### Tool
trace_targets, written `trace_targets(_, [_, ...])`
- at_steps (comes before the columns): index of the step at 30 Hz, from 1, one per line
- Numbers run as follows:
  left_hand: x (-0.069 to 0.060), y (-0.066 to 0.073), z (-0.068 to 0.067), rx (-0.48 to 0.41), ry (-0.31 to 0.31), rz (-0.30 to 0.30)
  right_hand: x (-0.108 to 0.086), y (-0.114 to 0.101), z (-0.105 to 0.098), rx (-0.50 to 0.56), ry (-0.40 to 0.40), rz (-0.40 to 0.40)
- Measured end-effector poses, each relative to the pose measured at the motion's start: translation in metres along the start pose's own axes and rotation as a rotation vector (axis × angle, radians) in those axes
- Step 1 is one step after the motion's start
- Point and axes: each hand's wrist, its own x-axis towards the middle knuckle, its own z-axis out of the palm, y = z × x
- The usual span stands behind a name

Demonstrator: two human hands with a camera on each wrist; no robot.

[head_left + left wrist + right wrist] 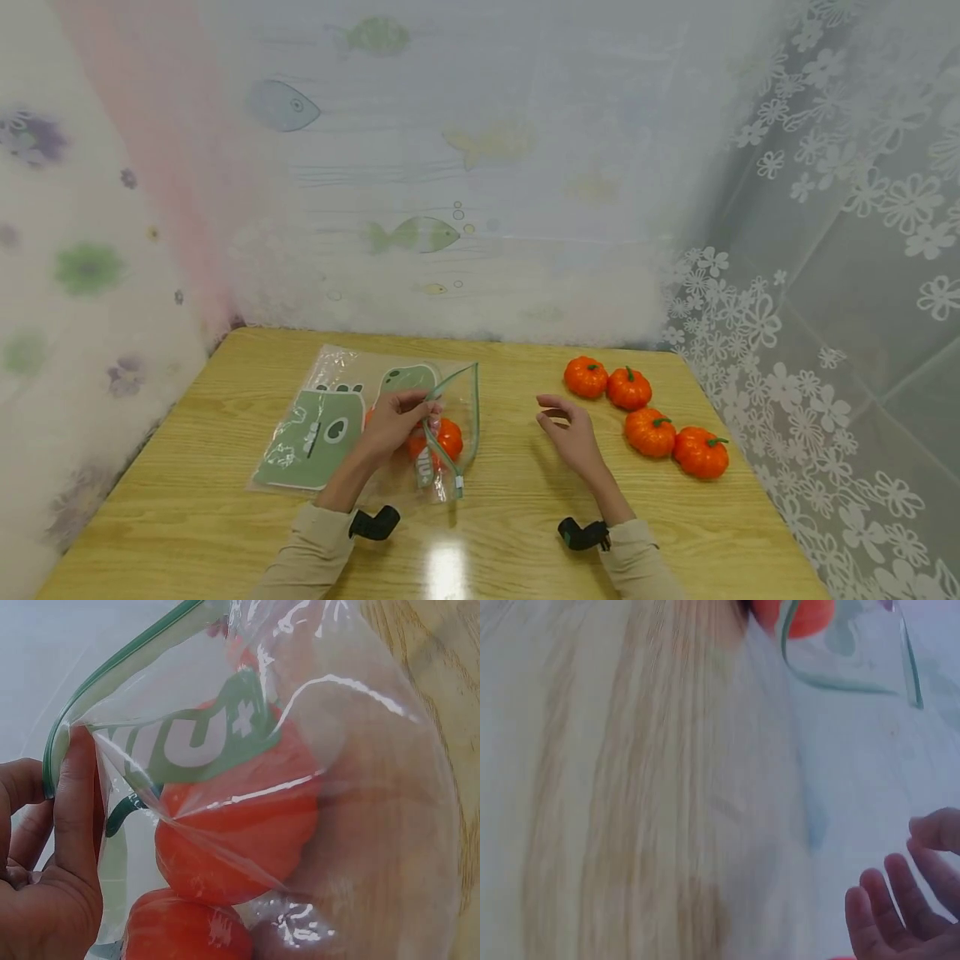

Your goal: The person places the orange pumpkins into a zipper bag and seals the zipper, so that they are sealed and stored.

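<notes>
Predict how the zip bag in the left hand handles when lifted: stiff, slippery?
Probably floppy: the zip bag's thin, clear film is creased. Likely to sag bottom-heavy, as pumpkins show through, apparently inside. Its glossy highlights suggest it may be somewhat slippery.

In the left wrist view, I read one clear letter, a pale U [175,746], on the green band [262,742] of the clear bag [367,742]. Upright strokes [148,746] preceded it; a small cross-shaped mark [242,727] followed. White lettering [311,437] on the green cartoon print [326,467] was unreadable.
</notes>
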Motion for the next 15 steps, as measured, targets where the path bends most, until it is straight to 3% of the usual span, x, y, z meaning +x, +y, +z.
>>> trace_targets(4, [-0.001,-0.002,0.000,0.011,0.014,0.008,0.001,0.010,-0.014,-0.004,0.052,0.100])
trace_targets(7, [-0.001,-0.001,0.000,-0.028,0.013,0.019,0.002,0.016,-0.023,-0.020,0.090,0.156])
trace_targets(15, [-0.003,0.000,-0.001,-0.099,-0.012,0.051,0.002,0.023,-0.037,-0.046,0.144,0.212])
